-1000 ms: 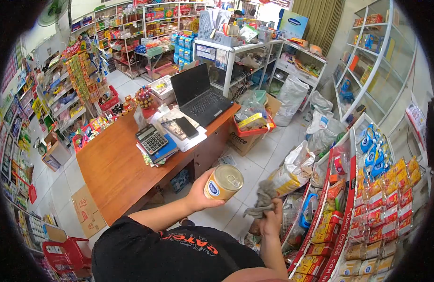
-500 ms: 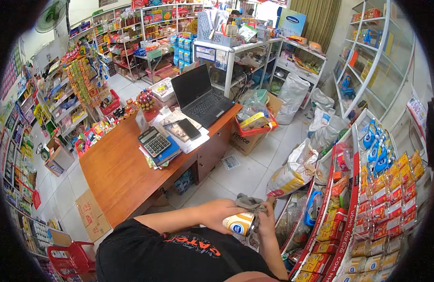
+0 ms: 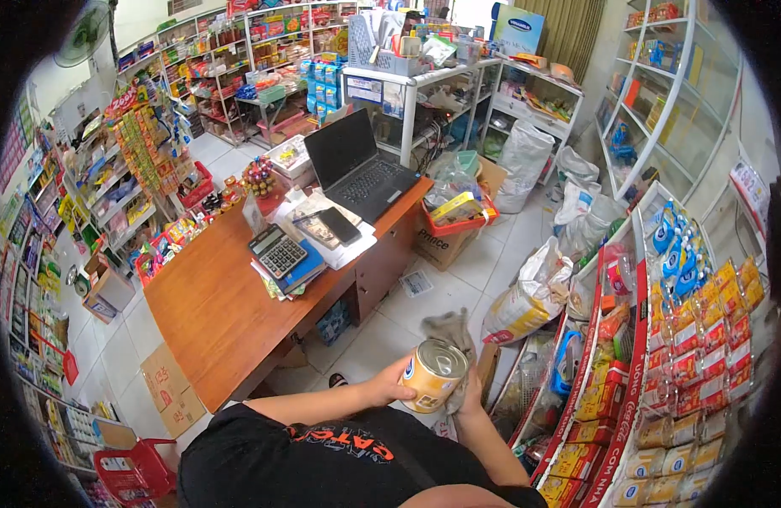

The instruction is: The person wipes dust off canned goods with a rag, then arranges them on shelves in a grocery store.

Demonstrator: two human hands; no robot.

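Note:
A gold-and-white tin can [image 3: 431, 383] with a blue logo is held in front of my chest, its silver top tilted up into view. My left hand [image 3: 390, 385] grips the can's left side, thumb across the label. On the can's other side, my right hand [image 3: 468, 396] is closed on a grey cloth [image 3: 452, 328], which rises behind the top rim and hangs down along the side. The can partly hides the right hand's fingers.
A wooden desk [image 3: 213, 313] ahead bears a laptop [image 3: 357, 165], a calculator [image 3: 277, 251] and a phone [image 3: 341, 225]. Close on my right stands a red-edged shelf rack [image 3: 589, 372] with packets. A white sack [image 3: 530, 296] sits on the floor.
The can has turned more upright, so its silver top now shows. My left hand has shifted left along its side, and the cloth has moved to the can's far right side.

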